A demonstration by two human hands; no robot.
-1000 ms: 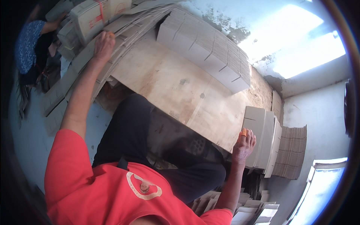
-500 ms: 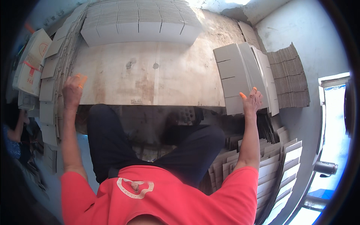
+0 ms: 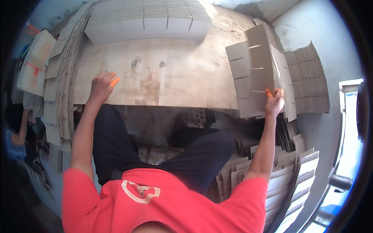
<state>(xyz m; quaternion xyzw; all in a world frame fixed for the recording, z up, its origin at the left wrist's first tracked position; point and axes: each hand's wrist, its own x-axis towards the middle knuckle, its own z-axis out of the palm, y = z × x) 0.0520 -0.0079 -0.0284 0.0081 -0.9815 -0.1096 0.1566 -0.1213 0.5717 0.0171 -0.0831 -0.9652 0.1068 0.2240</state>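
My right hand [image 3: 275, 104], with orange finger covers, pinches the near edge of a slotted cardboard divider [image 3: 259, 58]. That strip is tilted up off other grey slotted dividers [image 3: 238, 83] at the table's right side. My left hand [image 3: 102, 87], also with orange finger covers, hovers over the left front of the wooden table [image 3: 186, 77]. Its thumb and forefinger are slightly apart, with nothing visible between them; the other fingers are curled.
A long row of slotted cardboard [image 3: 145, 29] stands at the table's back. Stacked cardboard [image 3: 52, 91] lines the left side, beside a white box [image 3: 37, 64]. More strips [image 3: 309, 77] lean near the right wall, and others [image 3: 278, 182] stand below right. Another person's arm [image 3: 21, 128] shows far left.
My left hand has moved right, away from the left stack and over the table. My right hand has shifted slightly right and lifted a divider off the pile.
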